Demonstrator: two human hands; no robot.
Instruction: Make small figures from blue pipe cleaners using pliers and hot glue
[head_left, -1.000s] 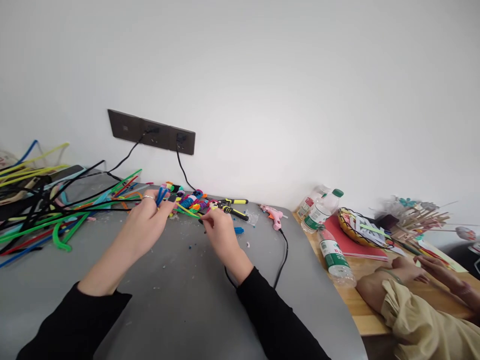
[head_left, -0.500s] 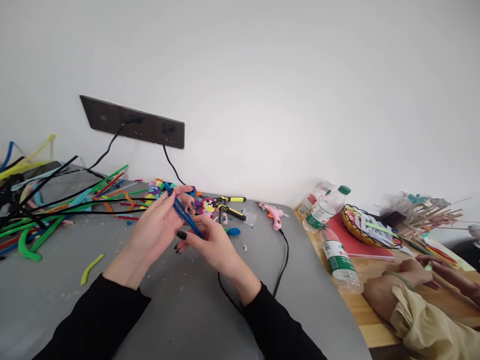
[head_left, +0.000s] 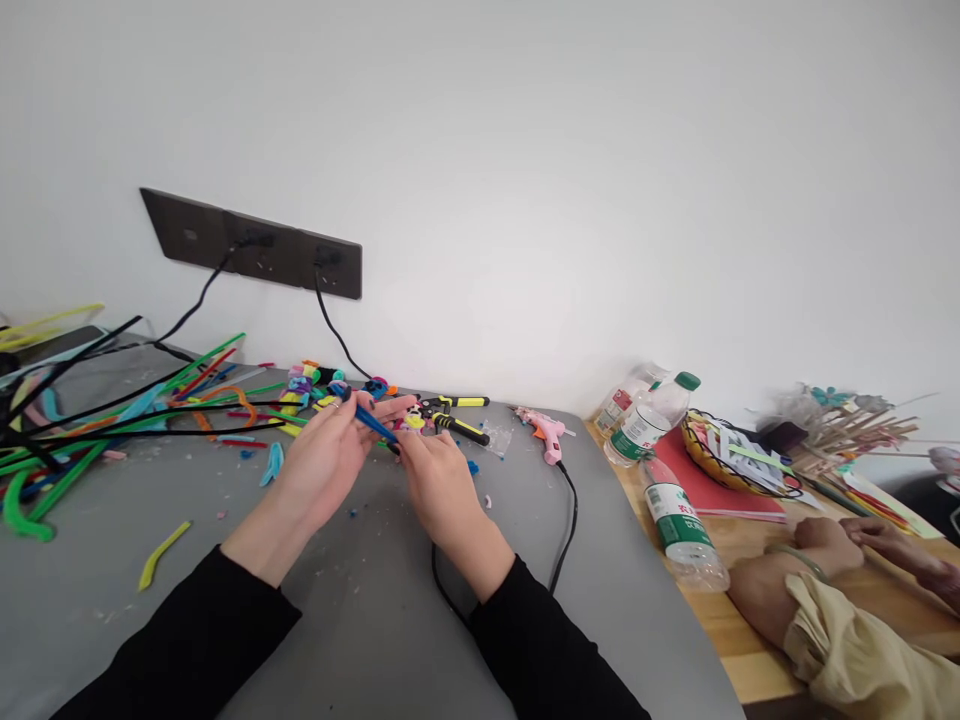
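I count two black-sleeved hands (head_left: 439, 490), three bottles (head_left: 682, 530), two plugs (head_left: 328, 257), one glue gun (head_left: 552, 438) — one pair of pliers (head_left: 463, 429).

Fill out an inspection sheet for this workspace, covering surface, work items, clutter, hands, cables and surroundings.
Surface: grey table, littered with small scraps.
Work items: blue strip spanning both hands; pliers and pink glue gun lie beyond them.
Clutter: tangled coloured stems at left; one short yellow piece apart.
Left hand: fingers outstretched, strip against them; firmness of hold unclear.
Right hand: closed on the strip's near end.
Cables: two black cords from the wall panel; glue gun's cord runs toward the right sleeve.
Surroundings: wooden table at right, with bottles, a basket and another person's hands.
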